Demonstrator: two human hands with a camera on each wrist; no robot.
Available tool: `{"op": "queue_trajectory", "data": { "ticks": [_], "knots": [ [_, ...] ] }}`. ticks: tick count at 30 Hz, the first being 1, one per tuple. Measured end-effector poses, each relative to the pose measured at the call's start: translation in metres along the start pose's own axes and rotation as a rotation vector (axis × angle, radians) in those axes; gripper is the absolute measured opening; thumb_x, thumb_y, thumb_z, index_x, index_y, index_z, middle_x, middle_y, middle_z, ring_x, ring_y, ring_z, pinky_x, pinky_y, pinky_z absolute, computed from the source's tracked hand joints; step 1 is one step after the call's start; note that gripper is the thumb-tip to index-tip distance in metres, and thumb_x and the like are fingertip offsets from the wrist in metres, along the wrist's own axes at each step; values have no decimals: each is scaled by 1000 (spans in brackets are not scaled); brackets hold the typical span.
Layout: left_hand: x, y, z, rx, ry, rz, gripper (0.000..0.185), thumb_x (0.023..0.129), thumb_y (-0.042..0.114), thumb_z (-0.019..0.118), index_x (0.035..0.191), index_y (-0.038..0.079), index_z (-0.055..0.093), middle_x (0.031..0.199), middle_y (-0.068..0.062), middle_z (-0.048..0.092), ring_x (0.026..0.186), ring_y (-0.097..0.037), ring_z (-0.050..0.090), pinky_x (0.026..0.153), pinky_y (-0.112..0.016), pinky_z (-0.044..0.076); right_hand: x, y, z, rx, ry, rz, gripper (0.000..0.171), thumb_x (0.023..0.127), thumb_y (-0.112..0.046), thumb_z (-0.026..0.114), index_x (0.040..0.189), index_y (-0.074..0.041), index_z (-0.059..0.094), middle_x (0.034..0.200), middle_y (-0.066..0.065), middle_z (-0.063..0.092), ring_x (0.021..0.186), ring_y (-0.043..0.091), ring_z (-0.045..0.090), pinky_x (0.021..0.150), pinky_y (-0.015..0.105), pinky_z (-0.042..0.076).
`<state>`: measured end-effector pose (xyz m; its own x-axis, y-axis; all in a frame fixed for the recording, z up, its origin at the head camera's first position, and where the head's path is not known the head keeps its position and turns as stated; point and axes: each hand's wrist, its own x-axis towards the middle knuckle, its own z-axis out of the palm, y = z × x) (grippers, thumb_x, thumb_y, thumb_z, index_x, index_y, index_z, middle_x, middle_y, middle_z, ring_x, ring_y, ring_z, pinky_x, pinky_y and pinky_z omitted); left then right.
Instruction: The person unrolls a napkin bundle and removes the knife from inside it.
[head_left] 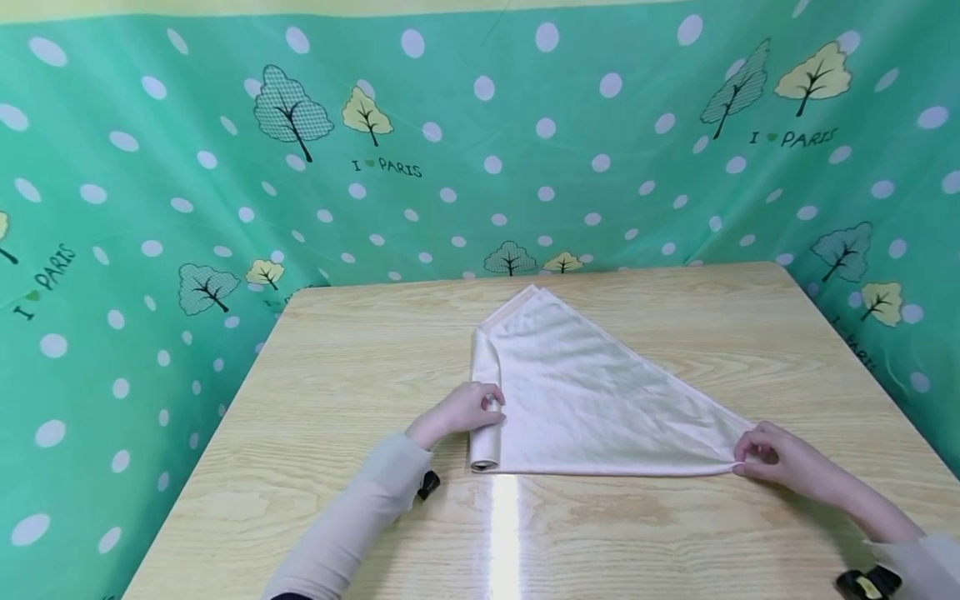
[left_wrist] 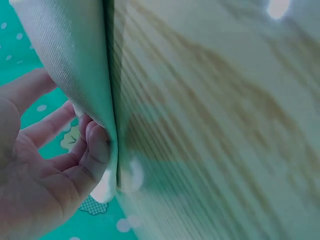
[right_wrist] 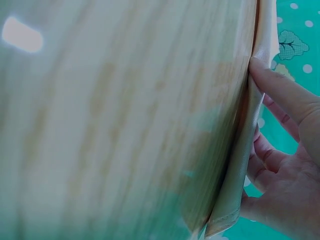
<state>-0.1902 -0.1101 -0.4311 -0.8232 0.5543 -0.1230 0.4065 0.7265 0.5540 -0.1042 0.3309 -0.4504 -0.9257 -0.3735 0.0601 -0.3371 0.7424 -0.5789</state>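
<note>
A pale, slightly shiny cloth (head_left: 592,392) lies folded on the table in a roughly triangular shape, its peak toward the back. Along its left side the fabric is wound into a roll (head_left: 486,446), whose spiral end faces the front. My left hand (head_left: 461,407) grips the middle of this roll from above; the left wrist view shows bent fingers against the cloth (left_wrist: 75,55). At the far right, my right hand (head_left: 783,457) pinches the narrow tip between thumb and fingers. The right wrist view has the thumb (right_wrist: 280,87) pressing on the edge of the cloth (right_wrist: 240,155).
The light wood-grain table (head_left: 337,358) has a bright reflection in front of the cloth. A green dotted curtain (head_left: 450,167) with printed trees hangs behind the table and at both sides. Dark wrist devices (head_left: 868,582) show by the cuffs.
</note>
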Motion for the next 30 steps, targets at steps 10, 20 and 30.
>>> {"op": "queue_trajectory", "data": {
  "ticks": [10,20,30],
  "knots": [
    [2,5,2,55,-12,-6,23,75,18,69,88,5,56,62,2,46,55,-9,43,50,-20,37,-1,3,0,6,17,-27,18,70,-12,72,74,-18,55,73,-5,40,65,0,34,52,20,29],
    [8,4,3,67,26,-29,22,73,12,69,83,5,52,62,3,42,54,-9,43,48,-19,38,0,3,-1,-7,28,-33,19,70,-12,72,74,-18,55,73,-5,40,65,1,34,52,20,29],
    [4,-1,3,19,59,-50,22,69,4,67,84,5,52,61,3,41,54,-10,43,47,-19,38,1,1,-1,0,16,-22,18,71,-12,71,74,-17,55,73,-4,41,65,1,35,53,21,31]
  ]
}}
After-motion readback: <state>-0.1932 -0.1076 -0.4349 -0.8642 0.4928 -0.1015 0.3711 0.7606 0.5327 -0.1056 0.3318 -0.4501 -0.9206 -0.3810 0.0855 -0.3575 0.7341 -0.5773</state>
